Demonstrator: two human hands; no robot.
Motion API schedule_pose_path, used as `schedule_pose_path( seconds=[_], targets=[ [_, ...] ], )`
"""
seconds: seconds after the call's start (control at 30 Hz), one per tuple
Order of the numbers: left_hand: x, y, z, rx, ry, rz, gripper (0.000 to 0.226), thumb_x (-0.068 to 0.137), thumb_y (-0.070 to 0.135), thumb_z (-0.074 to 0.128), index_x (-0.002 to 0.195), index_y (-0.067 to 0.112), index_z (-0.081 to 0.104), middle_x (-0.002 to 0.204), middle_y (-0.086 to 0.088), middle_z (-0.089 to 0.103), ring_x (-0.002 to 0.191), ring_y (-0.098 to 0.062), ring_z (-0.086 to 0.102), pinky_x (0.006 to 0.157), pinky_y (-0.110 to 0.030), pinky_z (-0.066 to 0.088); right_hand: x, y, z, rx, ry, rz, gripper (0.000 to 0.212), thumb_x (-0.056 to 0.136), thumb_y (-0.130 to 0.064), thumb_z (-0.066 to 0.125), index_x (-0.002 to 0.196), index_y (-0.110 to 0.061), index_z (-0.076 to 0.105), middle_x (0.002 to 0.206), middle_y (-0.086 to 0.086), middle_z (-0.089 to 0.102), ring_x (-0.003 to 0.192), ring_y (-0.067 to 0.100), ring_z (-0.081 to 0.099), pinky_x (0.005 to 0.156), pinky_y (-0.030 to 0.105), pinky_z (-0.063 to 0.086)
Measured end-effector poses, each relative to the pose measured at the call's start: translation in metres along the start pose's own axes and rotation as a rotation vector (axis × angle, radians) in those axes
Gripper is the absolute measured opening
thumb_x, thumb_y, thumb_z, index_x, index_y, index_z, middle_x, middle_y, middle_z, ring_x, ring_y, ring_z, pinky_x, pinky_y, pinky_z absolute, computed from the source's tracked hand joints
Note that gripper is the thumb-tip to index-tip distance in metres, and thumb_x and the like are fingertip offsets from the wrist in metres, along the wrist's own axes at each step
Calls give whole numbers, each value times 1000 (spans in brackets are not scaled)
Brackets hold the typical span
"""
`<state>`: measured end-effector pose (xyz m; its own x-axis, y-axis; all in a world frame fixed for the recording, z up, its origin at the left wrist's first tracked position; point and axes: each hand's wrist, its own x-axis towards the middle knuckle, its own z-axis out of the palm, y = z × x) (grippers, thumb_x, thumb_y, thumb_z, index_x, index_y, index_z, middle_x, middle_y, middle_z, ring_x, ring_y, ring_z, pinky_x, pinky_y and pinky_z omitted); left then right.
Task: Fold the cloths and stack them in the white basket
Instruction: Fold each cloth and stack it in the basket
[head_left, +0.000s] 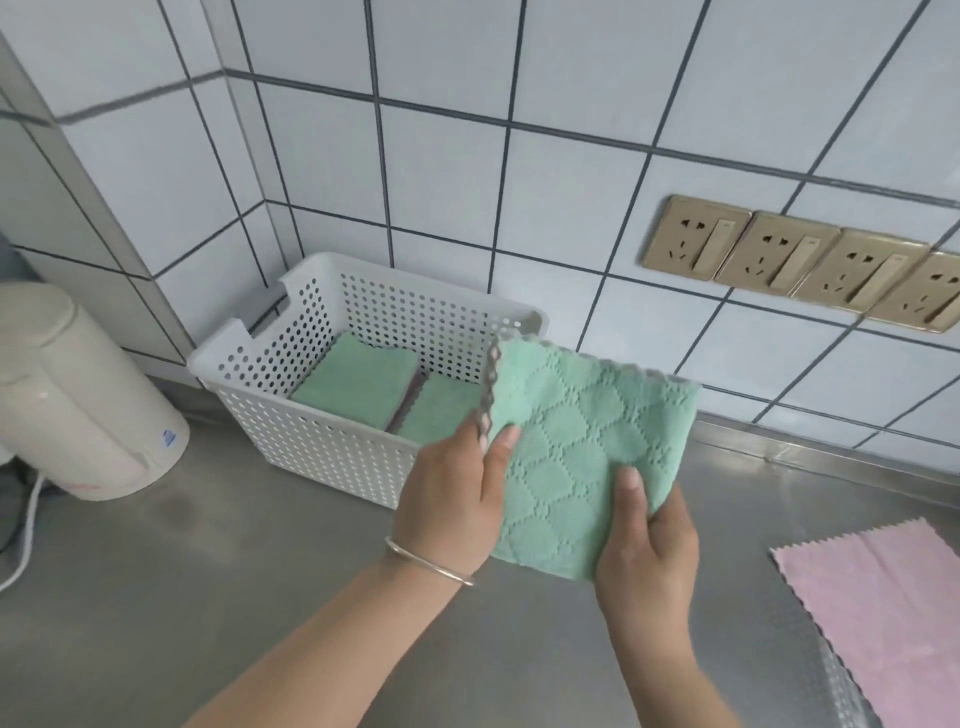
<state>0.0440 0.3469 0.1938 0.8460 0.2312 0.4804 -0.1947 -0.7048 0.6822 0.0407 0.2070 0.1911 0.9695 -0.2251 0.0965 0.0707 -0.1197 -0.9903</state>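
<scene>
A folded green cloth (582, 441) with a diamond pattern is held up above the steel counter, just right of the white basket (311, 441). My left hand (457, 499) grips its left edge, thumb on top. My right hand (647, 545) holds its lower right corner. The perforated basket stands against the tiled wall and holds two folded green cloths side by side, one on the left (358, 382) and one on the right (441, 410). A pink cloth (878, 618) lies flat on the counter at the right edge.
A beige kettle (78, 405) with a white cord (26, 535) stands at the left of the counter. A row of gold wall sockets (795, 262) sits on the tiled wall at the right. The steel counter (234, 597) stretches below my arms.
</scene>
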Motion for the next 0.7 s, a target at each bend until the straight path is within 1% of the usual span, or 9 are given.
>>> schedule_pose_path(
  seconds=[0.1,0.2,0.27,0.37,0.43,0.5,0.57,0.63,0.7],
  targets=[
    [51,-16,-31,-14,13,26,35,94,39,35,79,12,52,56,-1,54,56,-28,54,51,-30,32,23,-33,48,37,-5,-65,16,95,-27,45,82,-26,54,67,-30,63,65,-13,58,55,5,42],
    [105,-52,-48,28,-2,72,32,98,38,34,85,13,49,50,8,40,47,-20,43,46,-31,28,52,-50,101,16,-5,-70,17,96,-27,46,80,-28,53,66,-19,63,61,-12,56,54,5,42],
    [135,-76,-50,95,-36,79,34,98,37,34,98,8,52,51,6,40,46,-15,42,42,-29,29,71,-48,132,-27,-1,-37,17,96,-33,46,82,-27,52,70,-15,60,61,-9,55,55,7,43],
    [160,-114,-43,184,-113,38,35,99,37,31,109,8,46,56,5,41,53,-21,47,42,-29,27,98,-30,165,-227,-55,94,18,98,-33,41,90,-18,44,73,-10,50,65,6,50,52,20,36],
    [168,-139,-33,233,-187,-21,35,100,35,28,111,7,45,61,2,43,65,-29,53,48,-33,28,115,-16,178,-373,-122,260,17,98,-29,40,94,-13,43,74,-3,47,63,9,44,49,23,29],
    [177,-162,-19,326,-324,-99,35,101,34,26,110,7,46,77,-6,54,76,-29,56,58,-32,34,133,0,188,-497,-158,369,15,96,-21,40,98,-8,48,80,2,49,64,12,43,50,27,30],
    [186,-180,-6,416,-524,-193,33,100,32,31,105,7,52,97,-13,62,88,-29,57,67,-31,36,148,12,194,-651,-207,443,19,94,-12,40,102,-3,54,91,9,54,77,22,51,60,27,37],
    [194,-197,6,440,-712,-257,30,98,31,37,93,8,57,104,-16,63,90,-29,57,70,-31,36,159,26,198,-886,-360,496,20,92,-3,37,93,1,57,106,16,57,100,28,57,74,28,44],
    [202,-209,17,476,-867,-274,31,97,30,41,93,7,61,105,-15,63,94,-29,58,74,-30,40,162,34,202,-1056,-500,546,22,91,3,35,85,3,56,113,18,56,110,31,58,76,33,49]
  ],
)
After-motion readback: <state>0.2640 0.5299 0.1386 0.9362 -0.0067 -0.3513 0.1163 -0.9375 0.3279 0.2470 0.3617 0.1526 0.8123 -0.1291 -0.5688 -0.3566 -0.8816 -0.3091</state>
